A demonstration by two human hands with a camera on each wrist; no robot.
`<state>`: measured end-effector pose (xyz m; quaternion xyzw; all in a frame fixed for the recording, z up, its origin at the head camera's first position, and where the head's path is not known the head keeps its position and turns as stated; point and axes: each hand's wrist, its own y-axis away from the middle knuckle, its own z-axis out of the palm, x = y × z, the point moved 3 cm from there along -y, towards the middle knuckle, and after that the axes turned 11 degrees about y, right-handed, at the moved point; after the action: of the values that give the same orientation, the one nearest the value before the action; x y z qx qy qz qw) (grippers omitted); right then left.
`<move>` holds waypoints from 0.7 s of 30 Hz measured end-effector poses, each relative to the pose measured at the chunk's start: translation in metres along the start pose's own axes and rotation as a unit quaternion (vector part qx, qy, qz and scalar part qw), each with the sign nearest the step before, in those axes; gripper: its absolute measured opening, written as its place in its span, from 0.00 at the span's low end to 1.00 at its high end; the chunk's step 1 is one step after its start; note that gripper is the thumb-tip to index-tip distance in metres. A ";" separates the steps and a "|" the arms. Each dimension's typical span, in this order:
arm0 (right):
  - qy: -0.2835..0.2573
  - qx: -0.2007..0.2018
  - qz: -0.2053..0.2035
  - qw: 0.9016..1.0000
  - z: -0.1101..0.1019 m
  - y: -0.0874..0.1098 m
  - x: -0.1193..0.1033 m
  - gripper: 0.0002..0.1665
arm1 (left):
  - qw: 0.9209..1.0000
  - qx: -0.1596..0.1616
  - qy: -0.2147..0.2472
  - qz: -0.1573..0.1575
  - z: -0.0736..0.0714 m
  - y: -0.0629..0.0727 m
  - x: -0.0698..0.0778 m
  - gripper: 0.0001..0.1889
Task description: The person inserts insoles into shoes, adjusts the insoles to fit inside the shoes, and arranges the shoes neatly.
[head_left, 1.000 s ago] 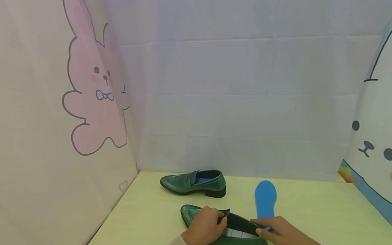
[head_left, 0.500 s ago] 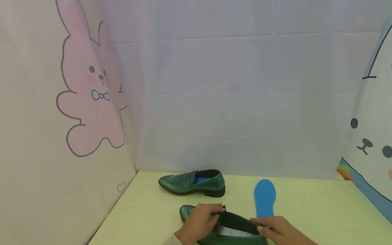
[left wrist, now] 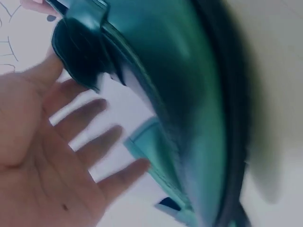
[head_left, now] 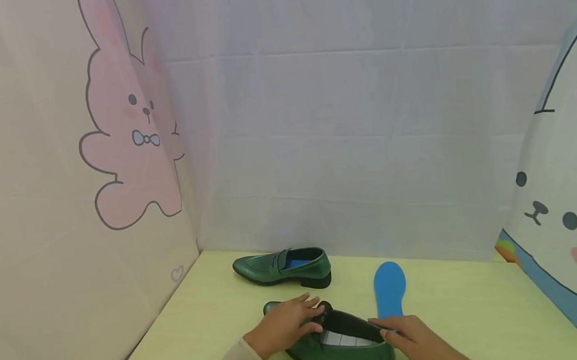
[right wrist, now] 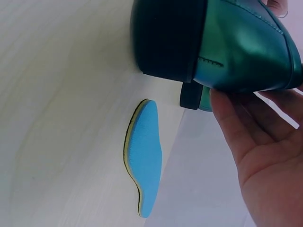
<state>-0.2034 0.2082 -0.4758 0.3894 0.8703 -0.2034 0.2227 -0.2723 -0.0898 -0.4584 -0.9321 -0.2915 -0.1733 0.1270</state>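
Observation:
A green penny loafer [head_left: 351, 356] lies on its sole near the front of the table, toe to the left. A pale lining marked with lines [head_left: 346, 339] shows inside its opening. My right hand [head_left: 409, 334] grips the loafer's heel end, thumb and fingers at the collar. My left hand [head_left: 283, 324] is over the front of the shoe with its fingers spread. In the left wrist view its thumb side touches the loafer's raised tongue [left wrist: 78, 54]; the other fingers extend past it. The toe is partly hidden behind the left hand.
A second green loafer [head_left: 259, 269] stands farther back with a blue insole inside. A loose blue insole [head_left: 390, 286] lies on the yellow table [head_left: 471, 312], beyond the right hand. Fabric walls with rabbit drawings [head_left: 129, 139] border the table at left, back and right.
My left hand has shifted left along the shoe, and its fingers have gone from pinching at the tongue to spread out. The right hand stays at the heel.

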 end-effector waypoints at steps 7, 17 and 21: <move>-0.009 0.008 0.024 1.000 -0.009 -0.001 -0.022 0.22 | 0.997 -0.024 0.063 0.049 0.011 0.003 -0.025 0.31; -0.009 0.003 0.032 0.999 -0.008 0.000 -0.017 0.21 | 0.986 -0.040 0.150 0.057 0.020 0.003 -0.039 0.31; -0.021 -0.010 0.055 0.998 -0.015 -0.003 -0.021 0.23 | 0.989 -0.035 0.137 0.049 0.020 0.005 -0.038 0.31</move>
<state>-0.1972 0.2018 -0.4520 0.4302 0.8446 -0.1900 0.2559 -0.2937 -0.1065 -0.4920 -0.9165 -0.2192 -0.3033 0.1417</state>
